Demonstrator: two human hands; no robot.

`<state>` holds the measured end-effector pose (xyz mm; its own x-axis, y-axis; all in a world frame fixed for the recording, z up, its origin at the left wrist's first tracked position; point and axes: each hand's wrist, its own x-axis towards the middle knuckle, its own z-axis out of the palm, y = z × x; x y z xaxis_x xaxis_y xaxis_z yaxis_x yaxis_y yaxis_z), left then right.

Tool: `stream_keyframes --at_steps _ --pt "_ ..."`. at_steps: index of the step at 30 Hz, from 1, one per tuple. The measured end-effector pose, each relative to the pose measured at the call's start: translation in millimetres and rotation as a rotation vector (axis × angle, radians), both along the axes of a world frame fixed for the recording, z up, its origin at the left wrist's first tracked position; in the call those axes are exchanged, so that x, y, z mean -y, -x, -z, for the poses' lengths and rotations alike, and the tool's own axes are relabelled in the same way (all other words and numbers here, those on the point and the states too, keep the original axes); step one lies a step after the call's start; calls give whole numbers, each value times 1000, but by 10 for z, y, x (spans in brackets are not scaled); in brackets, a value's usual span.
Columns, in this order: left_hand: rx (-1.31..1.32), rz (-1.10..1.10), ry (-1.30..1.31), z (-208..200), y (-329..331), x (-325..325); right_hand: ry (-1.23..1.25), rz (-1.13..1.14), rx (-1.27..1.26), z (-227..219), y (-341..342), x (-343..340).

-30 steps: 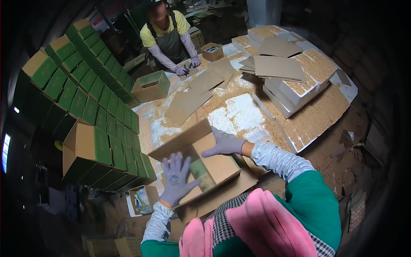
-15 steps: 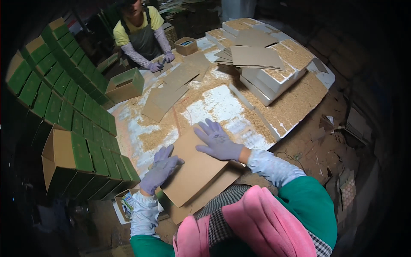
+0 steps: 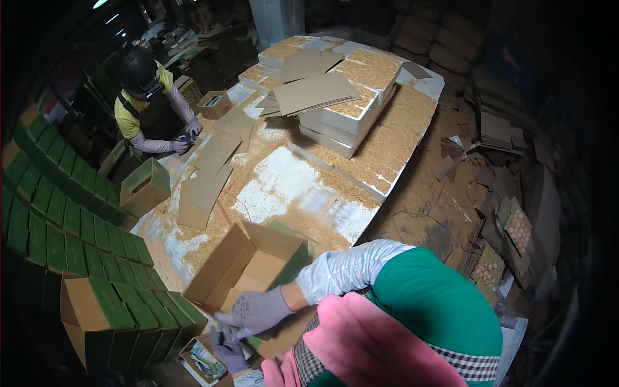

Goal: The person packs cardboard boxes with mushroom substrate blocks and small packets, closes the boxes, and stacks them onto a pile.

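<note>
Caught Close Together, Low by the Near Left Corner!

Started right up close, with a pink scarf (image 3: 361, 335) and a checked apron (image 3: 467, 364) crowding the lower edge. Caught, just past them, the right hand (image 3: 261, 311) in a pale purple glove, reaching left across the near end of an open cardboard box (image 3: 219, 271), with fingers pointing at the other hand. Found the left hand (image 3: 227, 353), gloved likewise, lower down outside that same corner, right by the right fingertips. Could not make out the grip of either, nor anything held: too dim, too overlapped down there!

Had the box in plain view, though: sitting at the near edge of the table (image 3: 277, 177), tan inside, green outside, top gaping. Picked out, just beside the left hand, a small carton (image 3: 202, 340) of colourful packets (image 3: 207, 362). Then swung left to stacked green boxes (image 3: 122, 309), row upon row.

Moved on up the table, over scattered sawdust, to flat cardboard sheets (image 3: 200, 193) and another box (image 3: 145, 187) near the left edge. Spotted farther right white foam boxes (image 3: 348, 122), sawdust-topped, with more cardboard (image 3: 316, 93) lying across. Glimpsed at the far left side a co-worker (image 3: 151, 106) in yellow, bent low, with both gloved hands together on the table. Finished at the back with piled sacks (image 3: 451, 45), deep in shadow.
</note>
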<state>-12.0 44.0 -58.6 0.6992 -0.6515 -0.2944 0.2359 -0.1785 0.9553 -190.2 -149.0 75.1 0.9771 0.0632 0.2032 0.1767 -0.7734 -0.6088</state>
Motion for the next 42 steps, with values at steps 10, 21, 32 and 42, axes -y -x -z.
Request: stream_keyframes --at_steps 10,21,32,42 --pt "522 -186 -130 -427 297 201 545 978 234 -203 765 2804" --pt "481 -379 -380 -280 95 111 1132 1332 271 -751 2701 4699" --pt "740 -365 -645 -621 575 572 -571 1823 498 642 3241 4050" --pt "755 -142 -379 -678 445 1209 -1563 1177 813 568 3060 3356"
